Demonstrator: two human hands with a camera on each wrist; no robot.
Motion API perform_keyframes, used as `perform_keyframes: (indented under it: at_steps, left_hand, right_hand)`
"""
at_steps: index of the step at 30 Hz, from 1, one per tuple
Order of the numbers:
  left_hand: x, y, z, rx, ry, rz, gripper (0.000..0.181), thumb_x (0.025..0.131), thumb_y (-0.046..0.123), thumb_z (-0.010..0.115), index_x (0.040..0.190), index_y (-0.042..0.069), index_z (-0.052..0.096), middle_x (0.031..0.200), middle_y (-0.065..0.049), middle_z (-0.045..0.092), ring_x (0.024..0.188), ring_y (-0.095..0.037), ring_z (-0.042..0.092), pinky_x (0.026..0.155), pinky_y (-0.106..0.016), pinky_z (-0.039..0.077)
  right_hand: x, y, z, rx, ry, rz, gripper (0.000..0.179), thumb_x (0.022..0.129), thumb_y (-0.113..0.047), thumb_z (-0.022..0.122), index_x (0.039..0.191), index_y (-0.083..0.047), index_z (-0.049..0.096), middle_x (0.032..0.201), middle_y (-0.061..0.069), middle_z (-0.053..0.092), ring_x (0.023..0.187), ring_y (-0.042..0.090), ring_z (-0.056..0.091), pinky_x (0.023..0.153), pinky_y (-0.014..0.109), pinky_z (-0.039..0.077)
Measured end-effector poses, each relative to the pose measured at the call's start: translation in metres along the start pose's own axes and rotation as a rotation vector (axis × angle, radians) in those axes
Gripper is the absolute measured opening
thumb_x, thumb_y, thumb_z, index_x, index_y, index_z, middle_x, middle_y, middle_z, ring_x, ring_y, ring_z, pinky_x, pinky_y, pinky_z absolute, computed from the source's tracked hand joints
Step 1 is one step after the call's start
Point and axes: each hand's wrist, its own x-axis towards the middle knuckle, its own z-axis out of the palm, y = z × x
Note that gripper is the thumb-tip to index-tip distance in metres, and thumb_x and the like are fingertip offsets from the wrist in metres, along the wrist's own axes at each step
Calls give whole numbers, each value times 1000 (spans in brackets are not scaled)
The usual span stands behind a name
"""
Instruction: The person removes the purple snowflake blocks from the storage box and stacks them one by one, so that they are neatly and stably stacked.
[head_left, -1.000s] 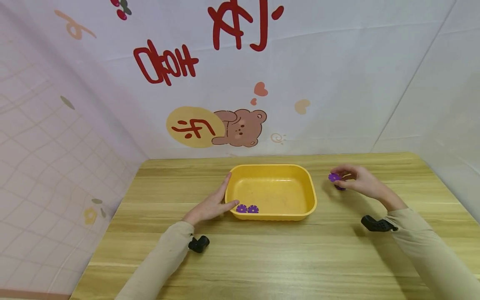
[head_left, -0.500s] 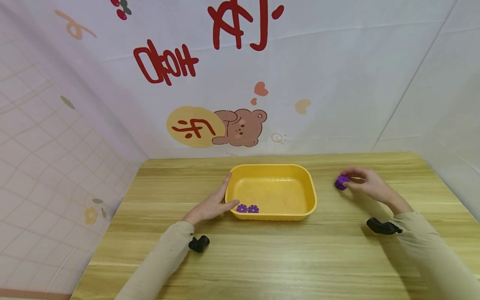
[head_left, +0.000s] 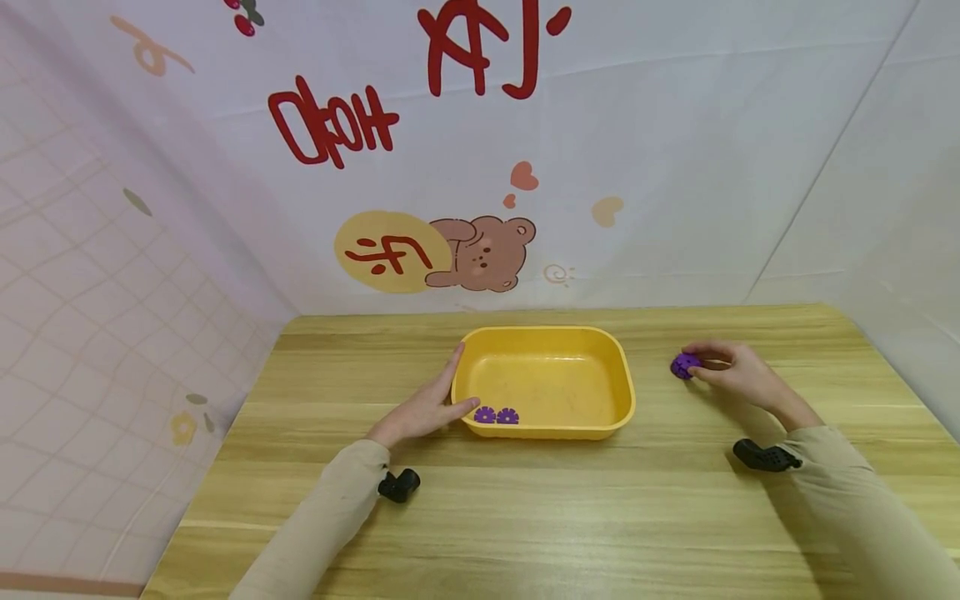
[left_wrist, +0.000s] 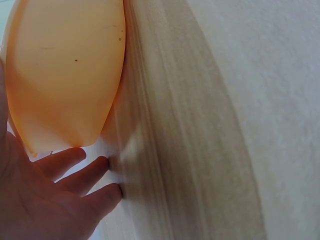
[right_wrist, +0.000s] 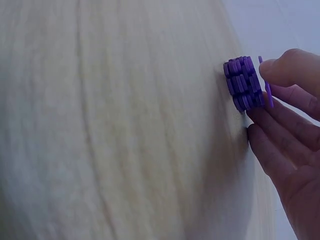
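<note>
My left hand (head_left: 423, 411) rests against the left end of a yellow plastic tray (head_left: 555, 385), its thumb over the near-left rim. In the left wrist view, the fingers (left_wrist: 82, 177) lie straight beside the tray's wall. Inside the tray, two purple snowflake discs, a left one (head_left: 484, 415) and a right one (head_left: 507, 416), stand side by side along the near wall. To the tray's right, my right hand (head_left: 735, 375) pinches a purple snowflake disc (right_wrist: 269, 95) between thumb and fingers. That disc is right at the top of a purple disc stack (right_wrist: 243, 85) on the table; a narrow gap shows between them.
The wood-grain table (head_left: 525, 517) extends around the tray on all sides. Behind it rises a white printed wall cloth (head_left: 660, 150) with red characters and a bear. Black wrist cameras, a left one (head_left: 400, 486) and a right one (head_left: 765, 456), sit at the sleeves.
The right hand, with a disc pinched, has moved slightly right and down onto the stack, then stayed nearly still there. The left hand and tray have not moved.
</note>
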Motion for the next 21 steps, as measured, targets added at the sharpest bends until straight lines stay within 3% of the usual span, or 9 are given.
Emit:
perform_keyframes:
  at_steps: [5, 9, 12, 16, 19, 21]
  left_hand:
    - [1, 0, -1, -5, 2, -2, 93, 96, 42, 58, 154, 28, -14, 160, -6, 0, 130, -31, 40, 113, -43, 23]
    - [1, -1, -1, -1, 3, -1, 93, 96, 43, 58, 154, 27, -13, 160, -6, 1, 139, -29, 27, 114, -43, 20]
    - [1, -1, -1, -4, 3, 1, 93, 96, 42, 58, 154, 27, -13, 160, -7, 2, 137, -29, 31, 114, -44, 21]
    - [1, -1, -1, -7, 0, -5, 93, 96, 42, 58, 154, 27, -13, 160, -10, 5, 107, -27, 57, 111, -43, 29]
    - [0, 0, -1, -16, -7, -15, 94, 96, 42, 58, 154, 28, -13, 160, -11, 7, 78, -22, 60, 107, -43, 34]
    - [0, 1, -1, -22, -10, -20, 94, 96, 41, 58, 154, 28, -13, 160, -12, 8, 72, -20, 59, 103, -42, 39]
  right_hand:
    - [1, 0, 0, -18, -12, 15, 34, 89, 2, 66, 120, 14, 58, 117, 36, 57, 99, 4, 61, 77, 16, 52]
    - [1, -1, 0, -42, -28, 22, 35, 89, 1, 67, 121, 13, 58, 117, 35, 57, 101, 11, 62, 77, 17, 52]
    - [1, -2, -1, -58, -35, 20, 35, 89, 1, 67, 121, 13, 58, 117, 35, 58, 103, 20, 62, 77, 17, 52]
    - [1, -3, -1, -77, -34, 16, 35, 89, 1, 67, 121, 12, 58, 117, 34, 58, 103, 25, 62, 78, 16, 52]
    - [0, -3, 0, -79, -31, 15, 36, 89, 1, 67, 122, 13, 58, 117, 34, 58, 102, 17, 62, 78, 15, 51]
    - [0, -4, 0, -68, -27, 13, 36, 89, 1, 67, 122, 13, 57, 118, 35, 57, 102, 11, 61, 79, 14, 51]
